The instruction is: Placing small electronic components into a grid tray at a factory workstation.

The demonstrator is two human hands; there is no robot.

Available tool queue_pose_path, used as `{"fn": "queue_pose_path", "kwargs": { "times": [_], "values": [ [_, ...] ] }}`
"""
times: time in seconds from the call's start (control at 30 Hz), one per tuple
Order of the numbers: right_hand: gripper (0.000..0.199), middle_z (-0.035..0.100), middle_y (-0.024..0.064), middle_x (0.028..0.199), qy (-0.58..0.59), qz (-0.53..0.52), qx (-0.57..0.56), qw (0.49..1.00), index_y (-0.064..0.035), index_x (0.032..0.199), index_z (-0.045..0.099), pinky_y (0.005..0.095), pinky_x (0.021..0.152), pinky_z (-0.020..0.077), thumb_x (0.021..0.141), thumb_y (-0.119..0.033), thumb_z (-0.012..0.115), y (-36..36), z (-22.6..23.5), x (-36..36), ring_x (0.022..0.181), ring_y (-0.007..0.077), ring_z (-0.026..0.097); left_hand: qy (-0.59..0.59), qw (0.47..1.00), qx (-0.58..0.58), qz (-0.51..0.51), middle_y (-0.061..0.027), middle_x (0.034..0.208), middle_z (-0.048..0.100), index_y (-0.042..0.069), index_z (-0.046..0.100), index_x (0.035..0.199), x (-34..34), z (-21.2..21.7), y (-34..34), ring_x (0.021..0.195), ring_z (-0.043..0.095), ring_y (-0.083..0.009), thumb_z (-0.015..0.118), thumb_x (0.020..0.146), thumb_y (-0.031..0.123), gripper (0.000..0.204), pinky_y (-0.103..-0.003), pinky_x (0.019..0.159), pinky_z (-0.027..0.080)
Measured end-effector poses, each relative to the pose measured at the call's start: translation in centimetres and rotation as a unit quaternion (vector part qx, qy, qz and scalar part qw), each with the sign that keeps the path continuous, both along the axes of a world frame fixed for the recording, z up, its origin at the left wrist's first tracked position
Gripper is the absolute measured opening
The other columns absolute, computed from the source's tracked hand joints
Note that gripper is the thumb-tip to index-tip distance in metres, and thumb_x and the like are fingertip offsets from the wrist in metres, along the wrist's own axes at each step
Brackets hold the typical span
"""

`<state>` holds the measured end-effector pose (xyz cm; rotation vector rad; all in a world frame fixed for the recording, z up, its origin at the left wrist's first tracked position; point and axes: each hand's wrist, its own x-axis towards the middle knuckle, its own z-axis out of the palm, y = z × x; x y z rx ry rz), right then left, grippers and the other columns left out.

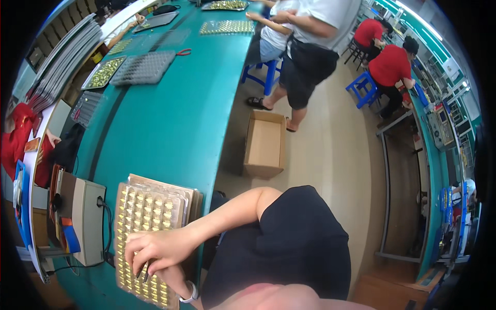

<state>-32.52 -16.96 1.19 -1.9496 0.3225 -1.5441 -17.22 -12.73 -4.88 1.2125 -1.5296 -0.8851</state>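
A clear plastic tray [146,212] filled with rows of small gold-coloured metal parts lies on top of a stack at the near edge of the green table. My right hand [160,247] is over its middle, fingers bent and closed on a thin dark tool [146,273] that points down at the parts. The tool looks like tweezers, but its shape is partly hidden. My left hand [173,278] sits just below the right one, a watch [191,293] with a pale band on its wrist. The right hand covers most of the left hand's fingers.
Grey trays [144,68], a tray of loose gold parts [105,72] and red-handled pliers [184,52] lie farther up the table [170,119]. A beige box [89,222] stands left of my tray. A cardboard box [264,142] is on the floor; people work nearby.
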Motion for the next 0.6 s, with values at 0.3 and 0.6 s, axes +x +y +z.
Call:
{"fn": "queue_pose_path", "kwargs": {
  "times": [0.3,0.6],
  "values": [
    [0.024,0.069,0.0138,0.114,-0.063,-0.649,0.080,0.754,-0.0029,0.113,0.071,0.0415,0.094,0.0545,0.091,0.002,0.064,5.3,-8.7,-22.2,0.109,0.0315,0.066,-0.008,0.926,-0.223,-0.305,-0.0115,0.085,0.066,0.004,0.060,0.094,-10.1,4.7,1.6,0.079,0.064,-0.0267,0.066,0.087,0.000,0.010,-0.042,0.076,0.053],
    [0.058,0.056,0.0327,0.144,0.015,-0.667,0.670,0.325,-0.0010,0.145,0.051,0.0546,0.111,0.0466,0.097,-0.027,0.070,19.3,-49.6,-43.2,0.135,0.0473,0.055,-0.151,0.931,0.023,-0.332,-0.0202,0.104,0.073,0.002,0.071,0.103,-35.8,-27.4,-0.8,0.091,0.070,-0.0405,0.072,0.092,0.011,0.014,-0.043,0.079,0.055]
  ]
}}
